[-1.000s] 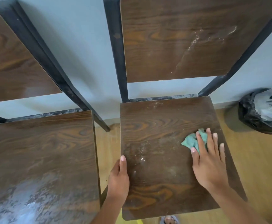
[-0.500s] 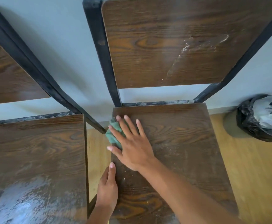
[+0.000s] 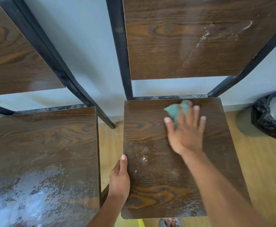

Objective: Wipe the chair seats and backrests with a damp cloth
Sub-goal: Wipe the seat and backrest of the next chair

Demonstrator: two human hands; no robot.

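Two dark wood-grain chairs with black metal frames stand side by side against a pale wall. My right hand [image 3: 185,130] presses a green cloth [image 3: 175,111] flat onto the far part of the right chair's seat [image 3: 150,177], fingers spread over it. My left hand [image 3: 120,179] grips that seat's left edge, thumb on top. White dust specks lie across the seat's middle and front. Its backrest [image 3: 175,46] carries whitish smears at the upper right. The left chair's seat [image 3: 43,153] glistens wet near the front.
A black bin bag [image 3: 271,115] with white paper inside sits on the wooden floor [image 3: 265,169] at the right. A narrow gap of floor separates the two chairs. A sandalled foot [image 3: 171,222] shows under the seat's front edge.
My right hand swept the cloth from the seat's right side to its far left corner, then back to the far middle-right. My left hand stayed on the left edge.
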